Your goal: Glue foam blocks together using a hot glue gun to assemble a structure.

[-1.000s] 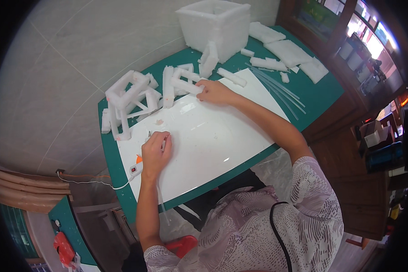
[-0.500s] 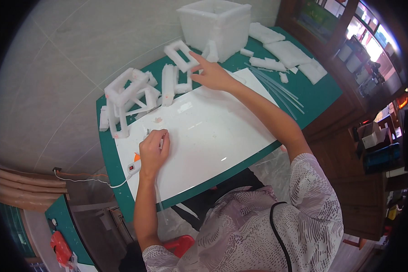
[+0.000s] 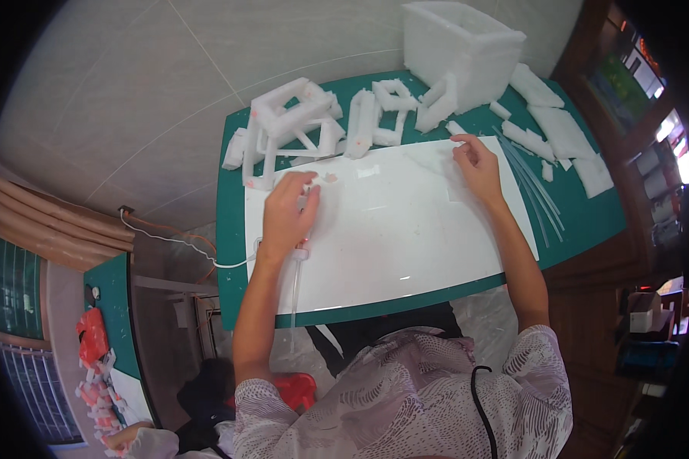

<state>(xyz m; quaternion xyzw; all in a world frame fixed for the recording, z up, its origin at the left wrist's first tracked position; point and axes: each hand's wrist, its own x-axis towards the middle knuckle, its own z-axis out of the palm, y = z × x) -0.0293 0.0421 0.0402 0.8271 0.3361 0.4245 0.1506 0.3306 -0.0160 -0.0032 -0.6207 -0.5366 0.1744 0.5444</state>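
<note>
Over the left part of a white board [image 3: 406,245], my left hand [image 3: 287,210] hovers with its thumb and fingers apart. Under its wrist lies what looks like a glue gun [image 3: 302,249], partly hidden, with a clear stick [image 3: 295,294] trailing toward the near edge. My right hand [image 3: 480,170] is at the board's far right, fingers loosely curled and apart, nothing visible in them. Close to its fingertips sits a small white foam scrap [image 3: 454,128]. Behind the hands stand a foam frame structure [image 3: 272,111], an upright foam piece [image 3: 360,126] and a small rectangular foam frame [image 3: 395,95].
A white foam box [image 3: 463,57] stands at the back of the green table [image 3: 589,222]. Foam slabs [image 3: 563,130] and thin clear sticks [image 3: 540,195] lie on the right. A white cable [image 3: 184,249] runs off the left edge. At lower left, another person's sleeve [image 3: 149,442] shows.
My right hand has let go of the small foam frame, which now rests among the other pieces, and drawn back to the right. My left hand's fingers have spread. The view has shifted.
</note>
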